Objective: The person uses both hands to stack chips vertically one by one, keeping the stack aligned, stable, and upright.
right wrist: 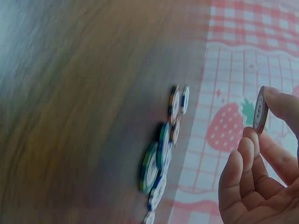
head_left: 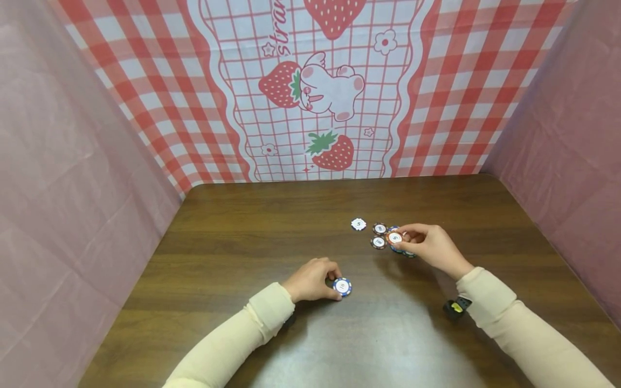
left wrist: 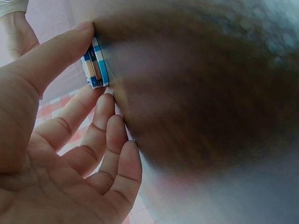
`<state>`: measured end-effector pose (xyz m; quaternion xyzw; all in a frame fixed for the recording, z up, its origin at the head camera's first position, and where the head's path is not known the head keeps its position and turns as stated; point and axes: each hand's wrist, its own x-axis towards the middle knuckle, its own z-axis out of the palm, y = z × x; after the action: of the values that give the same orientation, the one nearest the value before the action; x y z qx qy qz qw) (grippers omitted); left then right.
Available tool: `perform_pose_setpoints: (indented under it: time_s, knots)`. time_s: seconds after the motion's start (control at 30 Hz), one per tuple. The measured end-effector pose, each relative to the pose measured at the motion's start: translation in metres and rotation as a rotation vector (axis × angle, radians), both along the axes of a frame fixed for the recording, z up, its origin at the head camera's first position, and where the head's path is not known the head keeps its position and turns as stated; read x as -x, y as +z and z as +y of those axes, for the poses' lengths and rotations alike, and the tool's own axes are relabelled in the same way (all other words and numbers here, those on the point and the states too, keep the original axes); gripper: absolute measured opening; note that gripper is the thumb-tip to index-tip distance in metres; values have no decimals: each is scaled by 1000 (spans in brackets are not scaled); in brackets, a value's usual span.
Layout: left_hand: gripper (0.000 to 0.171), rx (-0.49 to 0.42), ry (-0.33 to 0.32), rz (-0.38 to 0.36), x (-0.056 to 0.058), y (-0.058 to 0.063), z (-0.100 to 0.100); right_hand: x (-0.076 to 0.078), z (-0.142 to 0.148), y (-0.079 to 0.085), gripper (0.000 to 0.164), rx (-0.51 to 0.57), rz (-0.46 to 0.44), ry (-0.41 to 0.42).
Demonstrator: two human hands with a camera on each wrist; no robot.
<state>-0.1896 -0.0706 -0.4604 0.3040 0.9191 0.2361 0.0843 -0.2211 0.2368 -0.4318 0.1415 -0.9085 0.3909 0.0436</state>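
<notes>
My left hand [head_left: 312, 280] pinches a short stack of poker chips by its edge, between thumb and forefinger, on the table. The top chip [head_left: 342, 286] is blue and white and marked 10. In the left wrist view the stack [left wrist: 96, 65] shows blue, white and tan edges. My right hand [head_left: 434, 248] holds an orange-edged poker chip [head_left: 395, 237] marked 5 between thumb and fingers. That chip [right wrist: 260, 110] is off the table, over a loose group of chips. The group includes dark chips [head_left: 378, 242] and a green-edged chip [right wrist: 148, 169]; the right hand partly hides it.
A white poker chip [head_left: 358, 224] lies apart, left of the group. The wooden table [head_left: 233, 231] ends at a red-checked strawberry cloth [head_left: 335, 108] behind. Pink fabric walls [head_left: 548, 134] stand at both sides. A dark wrist device [head_left: 456, 308] hangs below the right sleeve.
</notes>
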Motion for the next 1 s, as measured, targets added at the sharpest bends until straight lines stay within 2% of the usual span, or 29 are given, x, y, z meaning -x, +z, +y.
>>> perform_pose_setpoints:
  time_s: [0.3, 0.53, 0.77, 1.0]
  knots:
    - [36, -2, -9, 7, 0, 0, 0, -4, -26, -6, 27, 21, 62, 103]
    - [35, -4, -12, 11, 0, 0, 0, -9, -44, -7, 28, 76, 11, 181]
    - [35, -15, -23, 15, 1, 0, 0, -16, -61, -11, 24, 67, 19, 260]
    - [36, -13, -20, 16, 2, -1, 0, -21, -74, -16, 22, 50, -21, 337]
